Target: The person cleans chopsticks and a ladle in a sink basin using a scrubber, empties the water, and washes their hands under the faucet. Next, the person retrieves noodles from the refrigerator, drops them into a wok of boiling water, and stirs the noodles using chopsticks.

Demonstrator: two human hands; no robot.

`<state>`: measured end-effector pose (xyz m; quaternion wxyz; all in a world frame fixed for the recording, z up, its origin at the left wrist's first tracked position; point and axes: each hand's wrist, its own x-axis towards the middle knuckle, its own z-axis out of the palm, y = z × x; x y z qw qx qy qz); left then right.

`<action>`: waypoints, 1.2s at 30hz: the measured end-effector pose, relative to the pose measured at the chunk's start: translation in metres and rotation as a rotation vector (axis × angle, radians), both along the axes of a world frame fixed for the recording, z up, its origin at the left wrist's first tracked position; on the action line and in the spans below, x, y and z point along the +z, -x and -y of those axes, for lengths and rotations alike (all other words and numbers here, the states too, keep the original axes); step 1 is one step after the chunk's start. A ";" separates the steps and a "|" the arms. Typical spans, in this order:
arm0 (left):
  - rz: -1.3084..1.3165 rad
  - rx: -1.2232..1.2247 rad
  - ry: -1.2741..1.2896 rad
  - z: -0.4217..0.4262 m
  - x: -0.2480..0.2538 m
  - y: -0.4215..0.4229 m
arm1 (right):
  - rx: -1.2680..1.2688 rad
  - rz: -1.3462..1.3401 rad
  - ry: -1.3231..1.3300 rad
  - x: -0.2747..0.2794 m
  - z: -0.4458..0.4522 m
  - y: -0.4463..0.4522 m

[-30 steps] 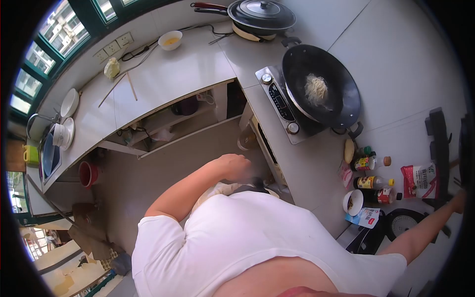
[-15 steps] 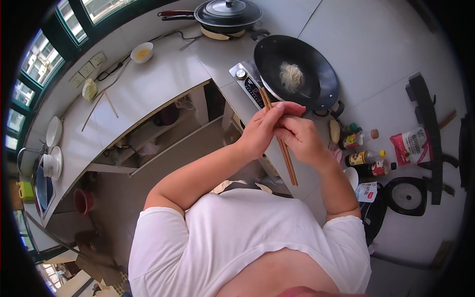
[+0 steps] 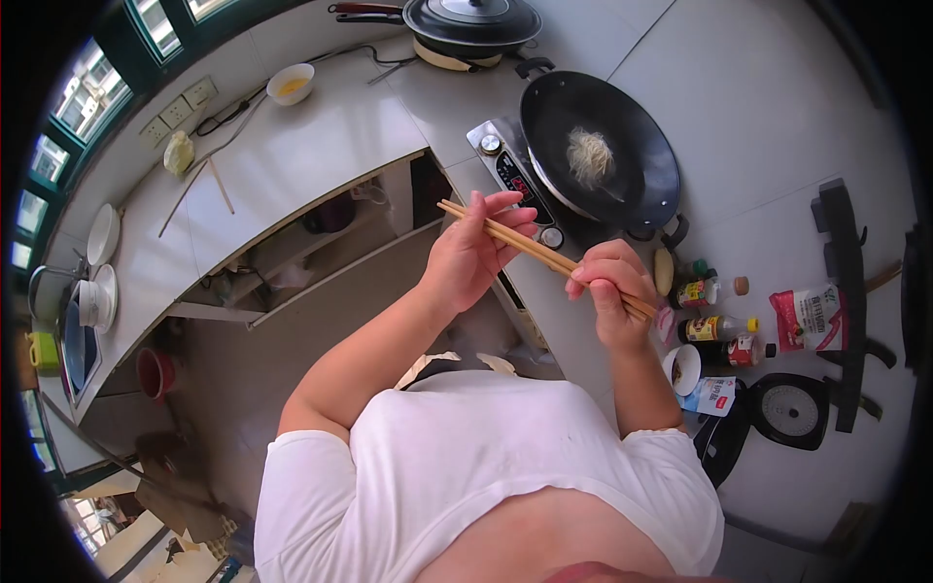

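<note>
A pair of wooden chopsticks [image 3: 544, 255] slants across in front of my chest. Their lower right end is in the closed fingers of my right hand [image 3: 620, 291]. At the other end, my left hand [image 3: 469, 251] has its fingers stretched out and apart, with the chopsticks lying across it by the thumb. Beyond my hands, a black wok [image 3: 637, 160] sits on an induction cooker [image 3: 515, 177] whose red display is lit. A pale clump of noodle-like strands [image 3: 590, 157] lies in the wok.
At right stand several sauce bottles [image 3: 719, 328], a pink packet [image 3: 809, 319], a small white bowl [image 3: 683, 367] and a black kitchen scale [image 3: 792, 403]. A lidded pan [image 3: 473, 34] is at the back. On the left counter are a bowl of yellow liquid [image 3: 292, 85] and another chopstick pair [image 3: 185, 199].
My hands have moved from close together to apart. The chopsticks have swung from steep to a flatter slant, and my left fingers have opened out. The view has shifted slightly.
</note>
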<state>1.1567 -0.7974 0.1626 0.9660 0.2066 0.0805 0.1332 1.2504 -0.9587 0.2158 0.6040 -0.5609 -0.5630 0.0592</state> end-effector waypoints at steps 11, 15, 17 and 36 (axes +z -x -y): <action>-0.361 0.321 0.151 -0.067 -0.060 0.075 | -0.446 0.255 0.353 -0.048 -0.025 -0.176; -0.427 0.296 0.122 -0.058 -0.065 0.092 | -0.501 0.693 0.504 -0.069 -0.040 -0.205; -0.472 0.327 0.102 -0.059 -0.073 0.103 | -0.558 0.687 0.515 -0.065 -0.033 -0.207; -0.587 0.237 0.111 -0.040 -0.115 0.111 | -0.520 -0.325 0.439 -0.072 -0.008 -0.243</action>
